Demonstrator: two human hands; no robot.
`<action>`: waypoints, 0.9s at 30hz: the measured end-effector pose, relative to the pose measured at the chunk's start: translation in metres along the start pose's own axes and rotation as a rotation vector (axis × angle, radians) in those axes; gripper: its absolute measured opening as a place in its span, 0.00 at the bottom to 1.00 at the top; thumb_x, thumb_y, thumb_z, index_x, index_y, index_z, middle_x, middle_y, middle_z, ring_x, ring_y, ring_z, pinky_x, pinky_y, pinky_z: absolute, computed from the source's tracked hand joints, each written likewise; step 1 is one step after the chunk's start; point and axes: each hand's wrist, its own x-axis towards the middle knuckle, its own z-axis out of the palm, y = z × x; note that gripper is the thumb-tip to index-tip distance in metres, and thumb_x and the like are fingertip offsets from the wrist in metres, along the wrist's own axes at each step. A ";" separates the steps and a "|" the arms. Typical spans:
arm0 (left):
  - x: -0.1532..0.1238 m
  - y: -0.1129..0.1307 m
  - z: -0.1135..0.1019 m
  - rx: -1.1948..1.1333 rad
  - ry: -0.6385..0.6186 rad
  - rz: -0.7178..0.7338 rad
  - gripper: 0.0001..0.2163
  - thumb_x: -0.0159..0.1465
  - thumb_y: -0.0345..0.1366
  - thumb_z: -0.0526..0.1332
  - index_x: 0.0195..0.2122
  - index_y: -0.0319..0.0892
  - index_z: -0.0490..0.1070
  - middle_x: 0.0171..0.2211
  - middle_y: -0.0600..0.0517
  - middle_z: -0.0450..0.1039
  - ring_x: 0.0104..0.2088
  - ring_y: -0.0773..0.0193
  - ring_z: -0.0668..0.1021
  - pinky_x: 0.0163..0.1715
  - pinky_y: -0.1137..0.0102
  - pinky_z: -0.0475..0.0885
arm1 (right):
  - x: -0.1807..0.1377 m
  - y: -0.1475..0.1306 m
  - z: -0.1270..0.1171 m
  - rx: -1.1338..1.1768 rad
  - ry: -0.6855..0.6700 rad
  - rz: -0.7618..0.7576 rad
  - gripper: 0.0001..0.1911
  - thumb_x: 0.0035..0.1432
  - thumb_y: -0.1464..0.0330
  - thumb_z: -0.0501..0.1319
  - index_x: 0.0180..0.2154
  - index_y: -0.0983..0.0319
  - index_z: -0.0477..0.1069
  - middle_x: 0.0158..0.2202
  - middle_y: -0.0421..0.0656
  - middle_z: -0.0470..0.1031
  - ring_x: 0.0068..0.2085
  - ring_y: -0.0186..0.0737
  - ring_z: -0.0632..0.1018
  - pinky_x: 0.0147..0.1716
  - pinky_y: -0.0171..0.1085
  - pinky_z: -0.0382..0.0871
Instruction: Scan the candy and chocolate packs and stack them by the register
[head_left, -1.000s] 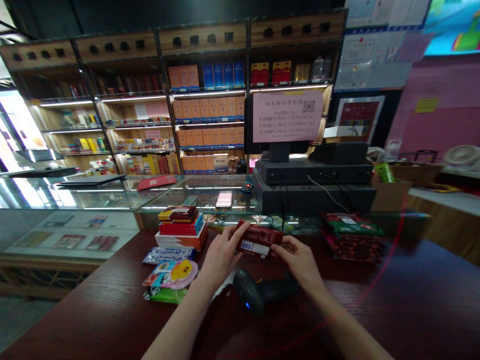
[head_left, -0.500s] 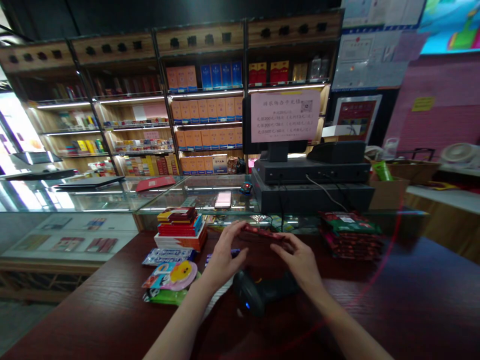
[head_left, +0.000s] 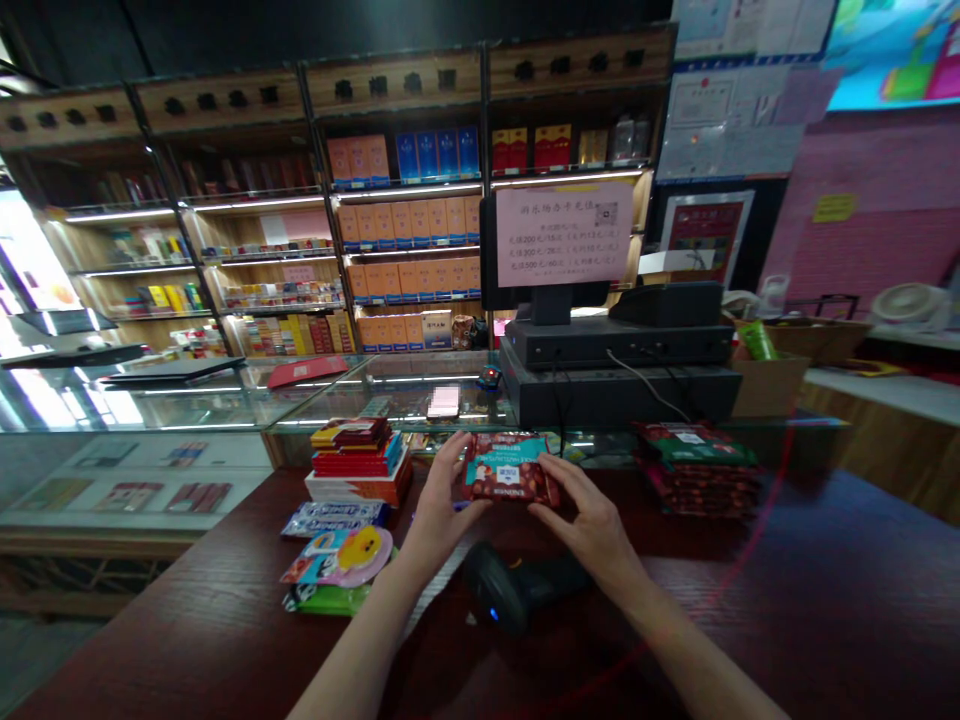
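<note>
A brown and teal chocolate bar (head_left: pixel 508 470) in its wrapper is held up over the counter, its printed face toward me. My left hand (head_left: pixel 444 500) grips the bar's left end between thumb and fingers. On its right end, my right hand (head_left: pixel 592 520) pinches it the same way. Below the hands a black barcode scanner (head_left: pixel 499 588) lies on the wood, a small blue light glowing on it. A pile of similar dark red packets with a green one on top (head_left: pixel 697 470) sits to the right.
Left of my hands stand stacked boxes (head_left: pixel 360 465), blue-and-white packets (head_left: pixel 334 517) and a colourful duck-printed packet (head_left: pixel 349 555). Behind the wooden counter (head_left: pixel 825 600) are a glass display case (head_left: pixel 390 385) and a black cash register with a monitor (head_left: pixel 622 385). A cardboard box (head_left: pixel 769 385) is beside it.
The chocolate bar has tilted from nearly edge-on to showing its printed face. Both hands stay at its ends, with the thumbs now against it. The view has shifted slightly.
</note>
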 end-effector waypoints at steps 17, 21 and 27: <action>0.018 0.027 0.017 0.776 -0.127 0.379 0.28 0.65 0.25 0.55 0.65 0.44 0.50 0.64 0.42 0.65 0.67 0.59 0.63 0.68 0.45 0.48 | 0.014 -0.001 -0.042 -0.510 -0.041 -0.348 0.29 0.66 0.72 0.56 0.67 0.62 0.56 0.61 0.52 0.70 0.62 0.48 0.71 0.61 0.51 0.69; 0.031 0.036 0.036 0.749 -0.151 0.426 0.30 0.65 0.24 0.55 0.67 0.43 0.46 0.64 0.40 0.64 0.67 0.58 0.63 0.68 0.44 0.49 | 0.017 0.003 -0.070 -0.590 -0.082 -0.364 0.28 0.66 0.73 0.56 0.66 0.63 0.58 0.62 0.52 0.69 0.62 0.47 0.71 0.63 0.51 0.65; 0.052 0.057 0.082 0.691 -0.195 0.454 0.33 0.64 0.23 0.56 0.68 0.45 0.42 0.65 0.40 0.62 0.67 0.57 0.63 0.68 0.42 0.49 | 0.011 0.022 -0.118 -0.641 -0.110 -0.309 0.26 0.65 0.73 0.55 0.64 0.63 0.62 0.62 0.52 0.70 0.62 0.50 0.71 0.65 0.57 0.61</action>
